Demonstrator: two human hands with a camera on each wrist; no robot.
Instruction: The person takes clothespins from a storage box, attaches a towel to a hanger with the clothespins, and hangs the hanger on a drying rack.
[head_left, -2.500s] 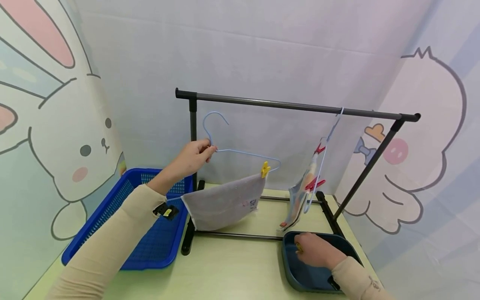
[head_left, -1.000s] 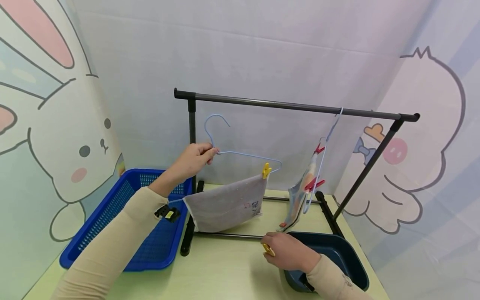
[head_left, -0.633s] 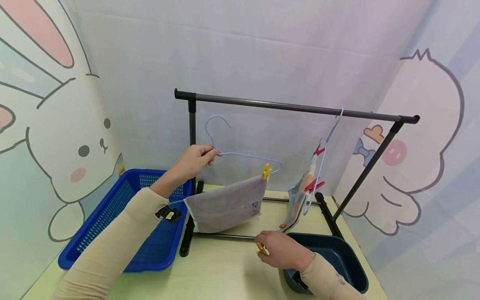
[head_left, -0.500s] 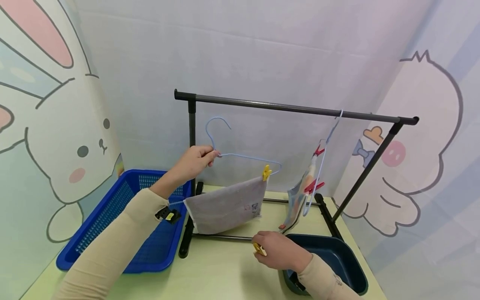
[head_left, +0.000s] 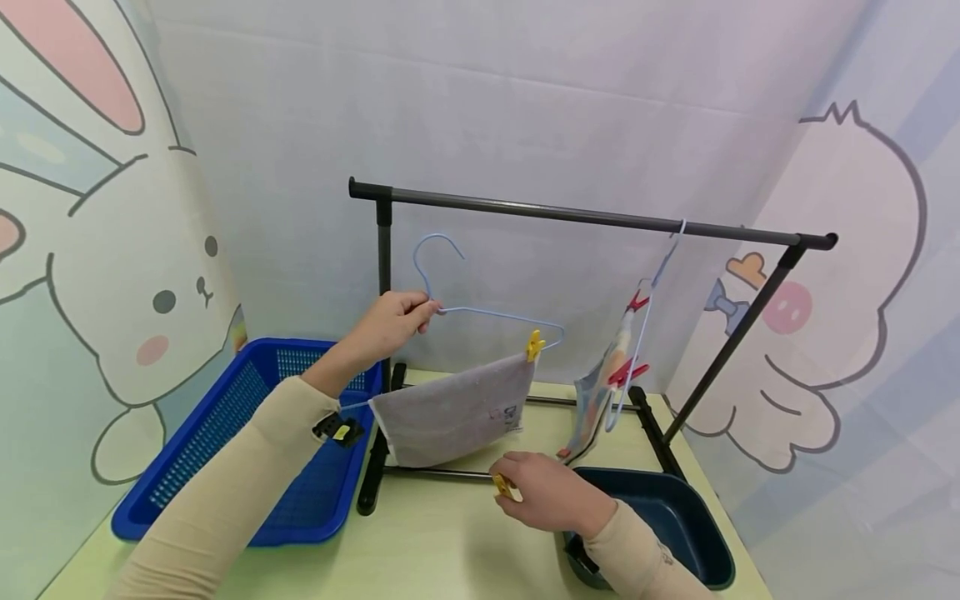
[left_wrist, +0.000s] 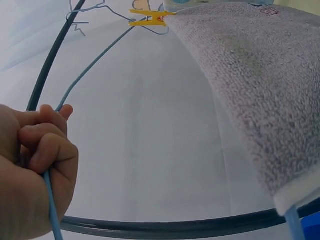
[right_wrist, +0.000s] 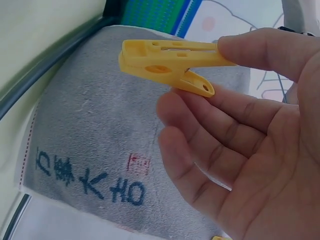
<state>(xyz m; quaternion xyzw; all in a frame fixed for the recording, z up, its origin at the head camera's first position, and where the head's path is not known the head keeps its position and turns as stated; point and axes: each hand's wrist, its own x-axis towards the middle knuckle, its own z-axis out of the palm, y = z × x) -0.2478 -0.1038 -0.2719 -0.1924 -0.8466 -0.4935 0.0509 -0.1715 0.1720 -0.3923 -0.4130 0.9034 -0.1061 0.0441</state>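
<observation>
My left hand (head_left: 393, 325) grips a light blue wire hanger (head_left: 498, 313) just below its hook, holding it in front of the rack. Over the hanger's bottom bar hangs a grey towel (head_left: 457, 412) with printed characters. One yellow clothespin (head_left: 535, 345) fastens the towel's right corner to the hanger. In the right wrist view, my right hand (right_wrist: 240, 115) pinches a second yellow clothespin (right_wrist: 167, 65) between thumb and fingers, with the towel behind it. The head view shows that hand below the towel, left of the dark basin (head_left: 675, 508).
A dark metal rack (head_left: 525, 207) spans the table. On its right side hangs another blue hanger (head_left: 651, 312) with a patterned cloth (head_left: 600, 392) and red clothespins (head_left: 628, 372). A blue plastic basket (head_left: 300, 500) stands at left, partly behind my left arm.
My right hand has come out of the dark basin with the yellow clothespin and moved left toward the towel. The left hand and hanger have shifted only slightly, to the right and down.
</observation>
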